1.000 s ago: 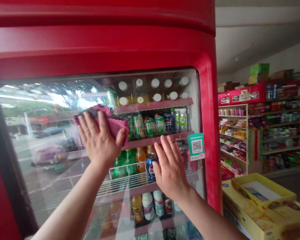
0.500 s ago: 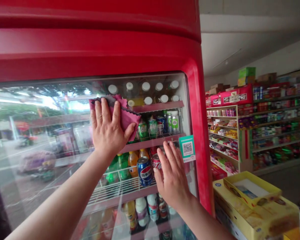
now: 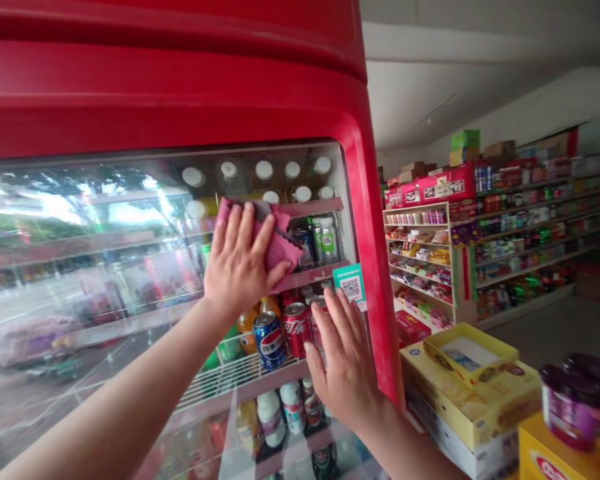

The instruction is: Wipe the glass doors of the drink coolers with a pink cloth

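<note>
My left hand (image 3: 240, 270) lies over a pink and grey cloth (image 3: 283, 252) with zigzag edges, pressing it against the glass door (image 3: 130, 287) of a red drinks fridge (image 3: 180, 100). Its fingers are stretched along the cloth and the thumb sits near the lower edge. My right hand (image 3: 343, 363), lower and to the right, has its fingers extended and holds nothing; I cannot tell whether it touches the glass. Just above it is a green QR-code sticker (image 3: 350, 287). Behind the glass stand a blue Pepsi can (image 3: 269, 341), a red cola can (image 3: 297, 329) and several bottles.
On the right, stacked yellow cartons (image 3: 480, 400) carry a shallow open yellow box (image 3: 470, 353). Dark-lidded purple jars (image 3: 573, 407) stand on an orange box (image 3: 555, 453) nearby. Shelves of packaged goods (image 3: 420, 253) line the back of the shop. Street reflections cover the left glass.
My left hand and the cloth have slid right across the glass. The view has turned to the right, bringing the purple jars further in. My right hand stays near the sticker.
</note>
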`<state>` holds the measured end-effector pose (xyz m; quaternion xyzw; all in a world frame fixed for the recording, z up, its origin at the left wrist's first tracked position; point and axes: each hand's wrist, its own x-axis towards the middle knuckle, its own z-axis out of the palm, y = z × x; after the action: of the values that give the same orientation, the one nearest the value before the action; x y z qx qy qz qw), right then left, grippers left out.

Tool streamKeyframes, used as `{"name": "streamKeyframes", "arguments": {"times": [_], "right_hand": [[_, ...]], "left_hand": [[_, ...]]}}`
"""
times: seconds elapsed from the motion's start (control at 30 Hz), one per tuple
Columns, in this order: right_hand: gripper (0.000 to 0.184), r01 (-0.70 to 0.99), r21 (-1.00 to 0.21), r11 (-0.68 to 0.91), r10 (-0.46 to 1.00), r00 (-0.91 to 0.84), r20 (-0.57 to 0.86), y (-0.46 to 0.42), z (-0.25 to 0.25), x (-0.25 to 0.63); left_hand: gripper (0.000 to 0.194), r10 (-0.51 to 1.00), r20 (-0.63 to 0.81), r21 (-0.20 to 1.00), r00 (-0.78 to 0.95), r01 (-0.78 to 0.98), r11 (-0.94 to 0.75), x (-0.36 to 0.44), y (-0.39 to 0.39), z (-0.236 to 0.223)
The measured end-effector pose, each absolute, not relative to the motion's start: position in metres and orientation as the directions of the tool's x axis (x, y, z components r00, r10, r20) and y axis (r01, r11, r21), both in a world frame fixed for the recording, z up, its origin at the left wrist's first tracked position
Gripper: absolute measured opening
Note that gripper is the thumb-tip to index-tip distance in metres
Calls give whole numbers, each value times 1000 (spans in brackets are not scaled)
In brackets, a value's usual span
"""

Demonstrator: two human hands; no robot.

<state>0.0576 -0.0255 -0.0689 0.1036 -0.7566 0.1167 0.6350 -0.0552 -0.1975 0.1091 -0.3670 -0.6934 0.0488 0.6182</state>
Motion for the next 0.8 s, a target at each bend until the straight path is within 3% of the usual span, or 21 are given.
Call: {"name": "streamKeyframes", "arguments": {"times": [0.1,0.17,0.37,0.5,0.7,0.8], "right_hand": [[53,-266,-47,963,-4,-187,982,-18,-70,63],[54,-258,-45,965,-10,-207,978,-16,-74,65],[55,-263,-20,964,-38,-214,976,-10,-89,68],[53,-261,-16,965,-43,-218,975,2,-93,71],[53,-233,-43,972,-14,-237,971,22,-92,77],[56,-239,-67,969,8,-237,971,30,-96,81]], "left_hand": [[101,326,945,-276,-22,480,833,-56,-167,140],[103,294,955,-241,-31,496,834,-55,-148,137],[97,734,678,-620,21,553,557,-49,-139,48],[88,786,616,-667,45,560,491,-49,-144,32],[93,533,846,-451,-4,525,721,-51,-83,102],[95,419,908,-341,-17,550,762,-51,-46,114]]}}
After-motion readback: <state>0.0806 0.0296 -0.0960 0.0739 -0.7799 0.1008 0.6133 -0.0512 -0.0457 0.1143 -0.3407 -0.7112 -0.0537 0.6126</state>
